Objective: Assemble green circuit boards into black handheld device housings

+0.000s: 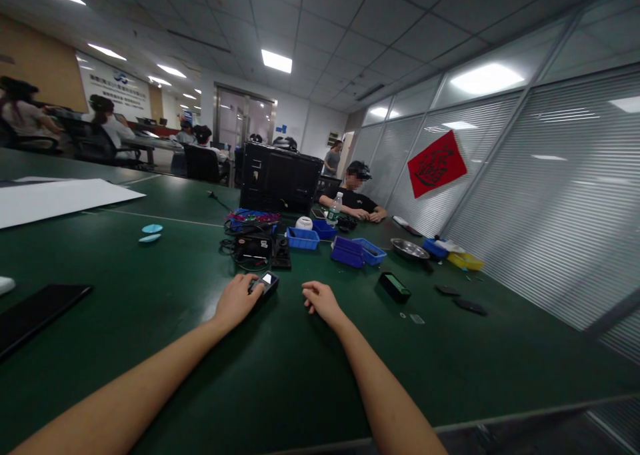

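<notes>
My left hand (236, 300) is wrapped round a small dark handheld device (269, 280) with a lit screen at its far end. The palm and fingers hide most of its body, and my thumb lies along its near side. To the right, my right hand (321, 300) is just above or on the green table (295, 381), which I cannot tell. Its fingers are loosely bent and a little apart, with nothing visible between them. A dark open case with a green inside (395, 286) lies farther right, near a small clear plate (417, 319).
Behind my hands are a black power box with cables (253, 245), blue bins (303, 239), a bottle (335, 208) and a monitor back (280, 178). A metal bowl (409, 248) stands right. Another person (357, 198) sits across. A black tablet-like slab (40, 311) lies left.
</notes>
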{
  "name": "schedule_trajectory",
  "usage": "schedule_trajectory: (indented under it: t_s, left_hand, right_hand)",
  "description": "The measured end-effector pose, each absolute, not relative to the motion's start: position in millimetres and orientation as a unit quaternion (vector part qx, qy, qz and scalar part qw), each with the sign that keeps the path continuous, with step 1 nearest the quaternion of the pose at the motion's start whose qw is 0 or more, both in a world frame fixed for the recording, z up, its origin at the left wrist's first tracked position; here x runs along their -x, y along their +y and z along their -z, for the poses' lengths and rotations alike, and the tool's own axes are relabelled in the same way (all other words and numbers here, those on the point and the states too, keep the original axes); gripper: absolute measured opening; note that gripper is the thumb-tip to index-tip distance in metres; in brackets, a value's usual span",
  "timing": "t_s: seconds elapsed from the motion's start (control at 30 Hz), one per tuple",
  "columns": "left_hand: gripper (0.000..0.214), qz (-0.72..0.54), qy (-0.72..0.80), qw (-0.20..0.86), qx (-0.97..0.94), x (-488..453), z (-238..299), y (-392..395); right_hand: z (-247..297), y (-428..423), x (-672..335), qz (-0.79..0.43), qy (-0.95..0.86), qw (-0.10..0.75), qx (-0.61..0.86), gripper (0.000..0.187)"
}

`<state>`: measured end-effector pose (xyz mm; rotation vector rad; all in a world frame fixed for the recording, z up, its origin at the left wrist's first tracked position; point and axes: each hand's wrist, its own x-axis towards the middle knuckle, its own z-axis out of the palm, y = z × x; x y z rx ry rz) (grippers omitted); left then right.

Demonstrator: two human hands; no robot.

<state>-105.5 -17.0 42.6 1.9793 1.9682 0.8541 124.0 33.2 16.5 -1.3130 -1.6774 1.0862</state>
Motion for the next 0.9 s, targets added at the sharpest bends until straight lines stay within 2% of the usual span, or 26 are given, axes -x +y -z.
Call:
schedule_trajectory:
  t_s: [0.2,0.7,0.9]
  left_hand:
    - [0.06,-0.268,0.666,0.112,-0.688,92,-38,-24]
    - [0.059,-0.256,0.702,0.124,-0.653,122,-42,-26]
    - [0.061,-0.255,0.725,0.092,-0.633,158,-39,-18]
  right_hand:
    - [-6,41,-126,-0.413,-0.661,0.36,0.513,0.022]
    - [-7,47,-139,-0.405,-0.664,0.362,0.514,0.02]
    - [-18,40,-139,-0.344,-0.69,0.352,0.531,0.022]
